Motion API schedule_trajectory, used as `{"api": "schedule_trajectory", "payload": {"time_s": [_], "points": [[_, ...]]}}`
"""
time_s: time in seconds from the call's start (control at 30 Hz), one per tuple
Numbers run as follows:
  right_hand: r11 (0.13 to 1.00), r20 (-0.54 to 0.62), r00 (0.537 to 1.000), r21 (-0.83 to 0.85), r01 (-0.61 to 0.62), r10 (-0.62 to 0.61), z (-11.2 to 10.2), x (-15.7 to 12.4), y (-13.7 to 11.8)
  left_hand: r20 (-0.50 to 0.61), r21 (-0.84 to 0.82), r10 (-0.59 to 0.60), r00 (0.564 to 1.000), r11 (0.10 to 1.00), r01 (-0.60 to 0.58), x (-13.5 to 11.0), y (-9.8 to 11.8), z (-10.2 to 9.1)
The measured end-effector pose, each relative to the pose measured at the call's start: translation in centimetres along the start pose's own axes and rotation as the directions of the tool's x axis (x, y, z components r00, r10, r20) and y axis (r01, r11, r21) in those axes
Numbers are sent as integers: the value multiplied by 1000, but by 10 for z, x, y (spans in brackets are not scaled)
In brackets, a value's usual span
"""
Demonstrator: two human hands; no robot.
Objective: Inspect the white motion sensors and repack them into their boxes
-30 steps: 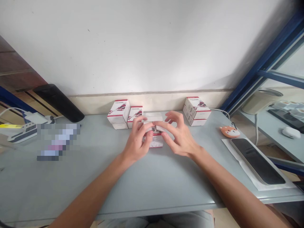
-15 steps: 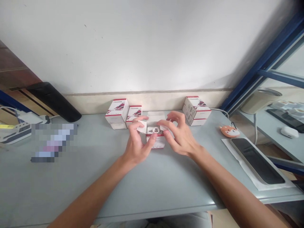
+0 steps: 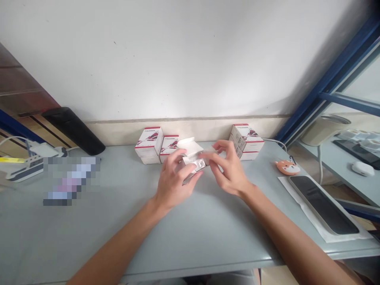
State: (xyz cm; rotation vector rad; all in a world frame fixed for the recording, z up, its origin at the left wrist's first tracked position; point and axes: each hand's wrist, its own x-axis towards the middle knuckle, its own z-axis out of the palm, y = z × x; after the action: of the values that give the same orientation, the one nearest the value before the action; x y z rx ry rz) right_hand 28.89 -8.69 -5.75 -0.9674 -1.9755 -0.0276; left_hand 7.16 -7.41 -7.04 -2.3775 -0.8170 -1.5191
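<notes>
Both my hands hold a small white box with red trim above the grey desk. Its white flap stands open, and a small grey-and-silver item shows in its opening, too small to identify. My left hand grips the near side of the box, and my right hand pinches its right end. Close behind stand two similar boxes, with a third behind my right hand.
A phone lies on white paper at the desk's right, beside a fox-shaped keychain. A black cylinder and a power strip sit at the left, near a pixelated object. The wall rises behind the desk.
The small box has risen off the desk and tilted in my hands. Its white flap now stands up, and my hands have closed around it.
</notes>
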Motion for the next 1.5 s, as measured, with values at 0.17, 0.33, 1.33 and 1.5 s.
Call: {"api": "schedule_trajectory", "payload": {"time_s": [0.17, 0.33, 1.33, 1.5], "points": [[981, 48, 989, 125, -147, 142, 1, 1, -4, 11, 119, 49, 999, 992, -50, 2, -1, -3], [899, -1, 955, 336, -280, 298, -6, 8, 5, 28, 123, 43, 999, 991, -46, 2, 0, -3], [964, 114, 981, -196, 180, -160, -10, 7, 8, 53, 162, 74, 996, 983, -82, 2, -11, -3], [944, 22, 971, -227, 238, -240, -8, 7, 12, 51, 171, 36, 998, 984, -44, 2, -11, -5]]}}
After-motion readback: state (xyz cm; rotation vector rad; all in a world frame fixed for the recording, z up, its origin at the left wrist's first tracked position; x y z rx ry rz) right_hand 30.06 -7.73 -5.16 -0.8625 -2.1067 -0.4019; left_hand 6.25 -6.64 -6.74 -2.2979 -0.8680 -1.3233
